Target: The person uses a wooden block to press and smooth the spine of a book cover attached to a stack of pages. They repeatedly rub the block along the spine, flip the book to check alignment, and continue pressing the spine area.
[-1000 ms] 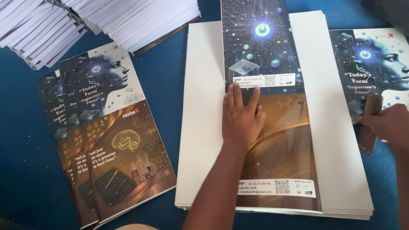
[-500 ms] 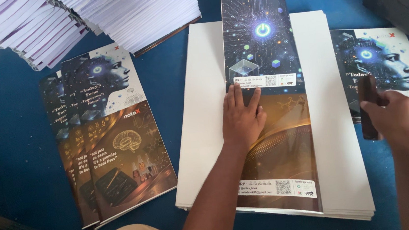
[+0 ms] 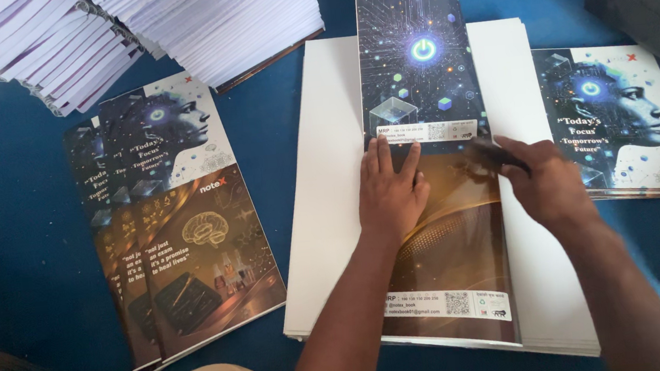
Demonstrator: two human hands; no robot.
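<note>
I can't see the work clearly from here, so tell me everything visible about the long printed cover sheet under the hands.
The printed cover sheet is a long, glossy strip lying lengthwise on the white paper stack. Its far half shows a dark circuit pattern with a glowing power symbol; its near half is brown-gold with label panels. The far end curls up slightly. The left hand presses flat on its middle; the right hand holds a dark tool against its right edge.

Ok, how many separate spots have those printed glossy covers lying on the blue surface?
3: a fanned pile of printed covers at left, one long sheet under both hands on the white stack, another pile at right. Each pile may hide more.
</note>
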